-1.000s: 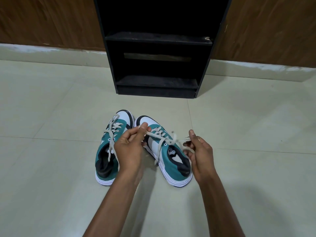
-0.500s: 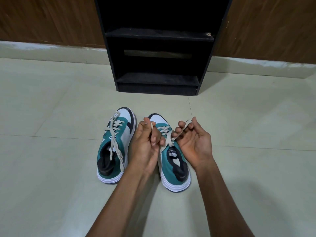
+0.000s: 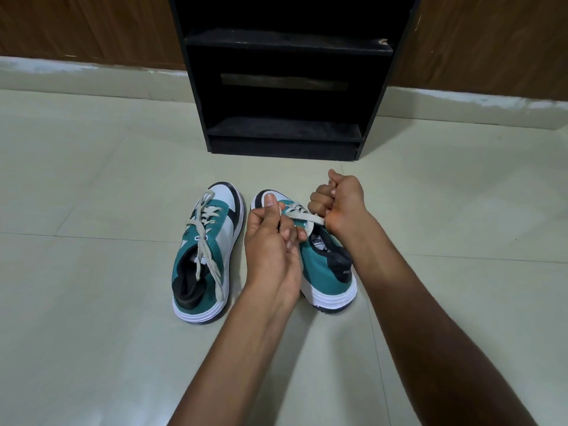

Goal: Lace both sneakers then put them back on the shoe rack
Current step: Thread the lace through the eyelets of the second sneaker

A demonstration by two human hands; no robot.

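Both sneakers sit on the floor in front of the rack (image 3: pixel 285 87). My left hand (image 3: pixel 270 241) and right hand (image 3: pixel 341 204) are each clenched on the right sneaker's (image 3: pixel 325 272) lace (image 3: pixel 302 217); the left sneaker (image 3: pixel 206 256) lies beside it.

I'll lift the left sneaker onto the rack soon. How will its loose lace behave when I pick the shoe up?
The lace looks soft and floppy: its ends drape limply over the left sneaker, so they will probably dangle and swing. It appears untied, so an end might snag on the rack.
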